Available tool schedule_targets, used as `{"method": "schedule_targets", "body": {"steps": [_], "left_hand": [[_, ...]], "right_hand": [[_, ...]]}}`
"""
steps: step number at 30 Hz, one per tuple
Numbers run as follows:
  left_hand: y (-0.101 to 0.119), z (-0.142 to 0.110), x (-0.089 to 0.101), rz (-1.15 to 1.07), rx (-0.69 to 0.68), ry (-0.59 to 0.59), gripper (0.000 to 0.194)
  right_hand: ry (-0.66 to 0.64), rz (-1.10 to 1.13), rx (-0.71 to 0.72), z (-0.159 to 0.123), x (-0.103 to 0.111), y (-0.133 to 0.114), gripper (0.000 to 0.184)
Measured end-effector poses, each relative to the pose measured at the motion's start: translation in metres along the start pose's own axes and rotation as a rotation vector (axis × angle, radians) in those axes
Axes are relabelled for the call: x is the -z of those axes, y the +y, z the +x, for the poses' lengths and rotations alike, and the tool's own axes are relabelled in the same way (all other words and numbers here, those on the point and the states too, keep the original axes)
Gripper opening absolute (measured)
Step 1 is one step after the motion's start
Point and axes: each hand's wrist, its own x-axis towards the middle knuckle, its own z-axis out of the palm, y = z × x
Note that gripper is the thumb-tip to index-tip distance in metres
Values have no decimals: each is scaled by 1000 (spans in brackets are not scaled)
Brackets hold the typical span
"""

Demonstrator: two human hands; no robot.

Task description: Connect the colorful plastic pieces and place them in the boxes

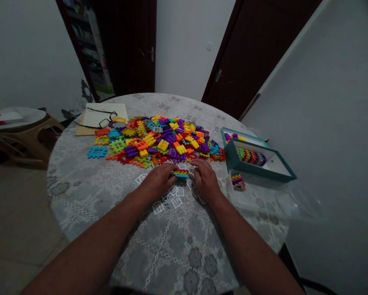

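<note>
My left hand (158,179) and my right hand (205,179) rest on the round table (88,184), fingers curled toward each other. Between them they pinch a small stack of coloured plastic pieces (181,173), red, yellow, blue and green layers. Several flat white grid pieces (171,197) lie on the cloth under and around both hands. Just beyond the hands spreads a big heap of loose colourful interlocking blocks (159,141) in purple, yellow, orange, green and blue.
A teal box (263,170) to the right holds a rainbow row of joined pieces; a small joined block (238,182) lies before it on clear plastic. Glasses (105,121) and a tan board sit far left. A stool stands left; doors behind.
</note>
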Motion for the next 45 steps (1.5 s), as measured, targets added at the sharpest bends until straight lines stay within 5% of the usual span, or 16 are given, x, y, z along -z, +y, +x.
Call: {"method": "schedule_targets", "body": {"steps": [5,11,21,36,45], "left_hand": [[5,0,3,16,5,-25,28],[6,0,5,15,-5,-24,28],[1,0,1,7,-17,-9,33],[-5,0,-5,21,-16,15,47],[-4,0,-5,2,-9,1,48]], "right_hand": [[-68,-375,-43,6,-2,8,54],[-166,-471,-64,6,-7,11,56],[73,-185,58,4,14,2,34],[-80,208,-195,0,0,-24,28],[-156,146,-104,1,7,-30,35]]}}
